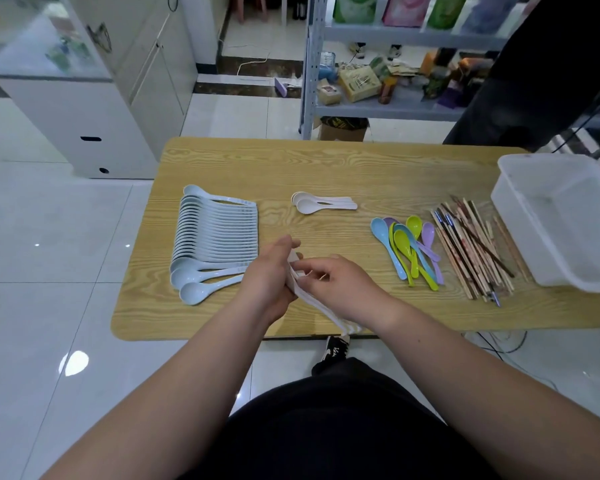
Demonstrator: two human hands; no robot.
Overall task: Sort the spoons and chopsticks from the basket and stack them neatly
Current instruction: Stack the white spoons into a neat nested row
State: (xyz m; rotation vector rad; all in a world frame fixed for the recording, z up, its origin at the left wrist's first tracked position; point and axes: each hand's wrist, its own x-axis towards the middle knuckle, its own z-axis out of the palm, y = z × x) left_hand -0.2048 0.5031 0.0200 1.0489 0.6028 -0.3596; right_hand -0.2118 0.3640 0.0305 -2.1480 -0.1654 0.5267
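we hold a bundle of white spoons [326, 314] just right of the long row of pale spoons [215, 237]. our left hand [267, 282] is wrapped round its upper end and our right hand [340, 289] pinches mid-bundle. the handles slant away from the row, toward us, so the left hand is nearer it.

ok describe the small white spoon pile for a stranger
On the wooden table, look between the long pale blue spoon row and the coloured spoons. The white spoon pile lies alone nearer the far edge, only a few, white not tinted.
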